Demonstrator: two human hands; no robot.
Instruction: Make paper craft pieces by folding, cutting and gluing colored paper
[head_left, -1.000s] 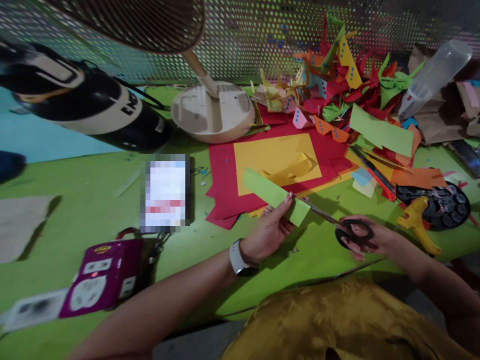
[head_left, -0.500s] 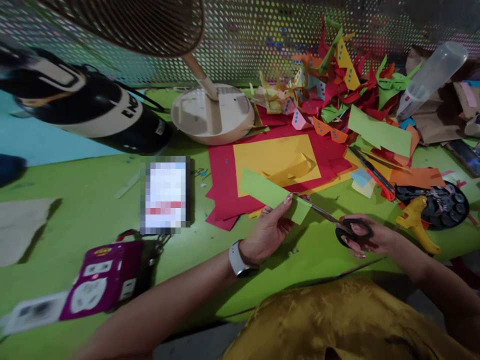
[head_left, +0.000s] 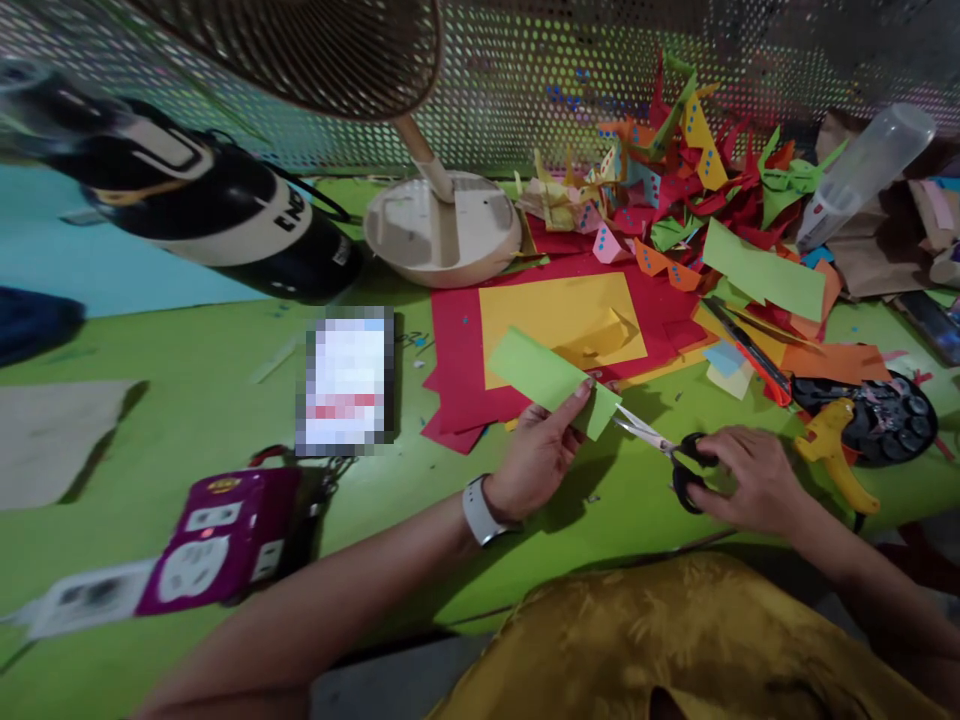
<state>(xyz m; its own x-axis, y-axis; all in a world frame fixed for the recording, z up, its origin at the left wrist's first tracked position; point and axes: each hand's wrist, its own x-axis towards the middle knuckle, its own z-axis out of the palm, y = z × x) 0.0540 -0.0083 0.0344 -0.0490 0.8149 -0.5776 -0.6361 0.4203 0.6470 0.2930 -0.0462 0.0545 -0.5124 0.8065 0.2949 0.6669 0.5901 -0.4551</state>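
My left hand (head_left: 546,452) pinches a light green paper strip (head_left: 536,370) between thumb and fingers, above the front edge of a yellow sheet (head_left: 562,315) lying on red paper (head_left: 457,350). My right hand (head_left: 754,480) has its fingers in the black handles of the scissors (head_left: 675,450). Their blades are slightly apart, and the tips are at the right end of the green strip. A grey watch band (head_left: 480,510) is on my left wrist.
Folded colourful paper pieces (head_left: 675,190) are heaped at the back right, near a clear bottle (head_left: 866,175). A red cutter (head_left: 750,350) and yellow glue gun (head_left: 836,455) lie right. Leftward are a fan base (head_left: 442,235), black bottle (head_left: 247,215), phone (head_left: 345,380) and purple device (head_left: 217,535).
The scissor handles have spread and the blades have parted, with their tips now at the strip's right end. The whole view has shifted slightly.
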